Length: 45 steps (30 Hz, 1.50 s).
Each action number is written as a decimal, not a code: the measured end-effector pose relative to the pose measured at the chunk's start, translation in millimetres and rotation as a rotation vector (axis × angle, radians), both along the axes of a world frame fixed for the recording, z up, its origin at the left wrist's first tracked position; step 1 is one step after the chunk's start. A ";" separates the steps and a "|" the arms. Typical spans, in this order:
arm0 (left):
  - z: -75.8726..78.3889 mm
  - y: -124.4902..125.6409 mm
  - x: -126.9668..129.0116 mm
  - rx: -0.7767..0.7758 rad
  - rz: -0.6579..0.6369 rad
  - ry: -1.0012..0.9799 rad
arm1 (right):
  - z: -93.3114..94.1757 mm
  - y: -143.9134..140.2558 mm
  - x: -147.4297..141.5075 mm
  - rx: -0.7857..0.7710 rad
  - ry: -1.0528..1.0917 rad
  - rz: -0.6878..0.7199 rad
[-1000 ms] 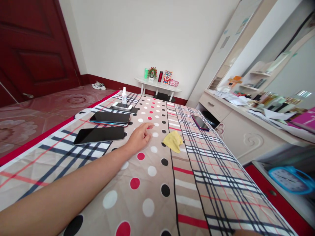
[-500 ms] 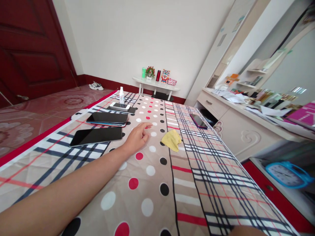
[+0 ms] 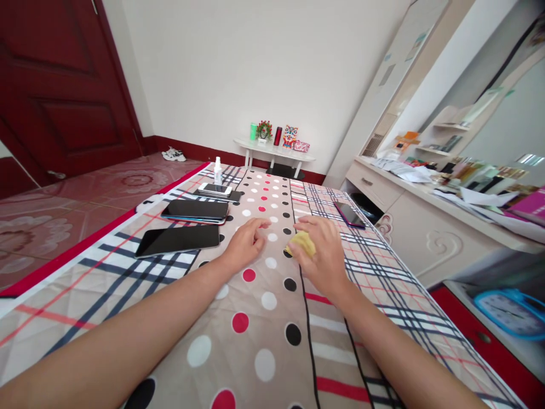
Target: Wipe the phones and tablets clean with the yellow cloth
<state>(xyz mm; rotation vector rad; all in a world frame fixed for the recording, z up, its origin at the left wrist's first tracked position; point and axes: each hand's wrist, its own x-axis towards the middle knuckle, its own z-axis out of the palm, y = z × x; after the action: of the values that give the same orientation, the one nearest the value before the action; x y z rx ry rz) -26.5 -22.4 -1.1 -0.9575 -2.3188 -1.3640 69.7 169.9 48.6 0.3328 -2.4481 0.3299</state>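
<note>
My left hand (image 3: 247, 244) rests on the polka-dot strip of the bedspread (image 3: 264, 363), empty, its fingers loosely bent and the thumb apart from the index finger. To its right, my right hand (image 3: 321, 250) reaches over a crumpled yellow cloth (image 3: 304, 243), thumb on the near side and fingers curved over the far side, hiding part of it. Left of my left hand lies a black-screened phone (image 3: 179, 240). Behind that are stacked dark phones (image 3: 196, 209) and a white phone (image 3: 215, 189) on a dark flat thing (image 3: 235, 196). A white spray bottle (image 3: 218, 171) stands beyond them.
Another phone (image 3: 349, 215) lies near the bed's right edge. A cluttered dresser (image 3: 419, 233) stands along the right, with a blue clock (image 3: 511, 312) on a lower surface. A low white table (image 3: 272, 147) with ornaments is against the far wall.
My right hand has come in from the bottom right edge and is now on the yellow cloth. My left hand stays in place on the bedspread. The view has shifted slightly.
</note>
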 end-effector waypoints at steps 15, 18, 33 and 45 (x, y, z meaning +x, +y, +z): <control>4.5 -28.5 1.7 -0.166 -0.248 -0.265 | -53.8 42.7 -32.8 -0.042 -0.236 -0.131; 16.7 -72.4 6.5 -0.305 -0.245 -0.136 | -55.1 43.4 -33.8 -0.052 -0.237 -0.137; 12.7 -240.3 1.6 -0.707 0.234 -0.073 | -55.4 40.4 -35.1 -0.062 -0.237 -0.139; 28.0 -167.6 35.0 -0.812 0.361 0.086 | -50.9 35.3 -33.1 -0.090 -0.241 -0.160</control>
<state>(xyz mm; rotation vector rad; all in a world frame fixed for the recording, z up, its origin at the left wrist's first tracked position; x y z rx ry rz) 8.5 -190.0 26.8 -0.6875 -2.8226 -0.2110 36.5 205.2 -2.2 0.0593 -2.6650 0.4297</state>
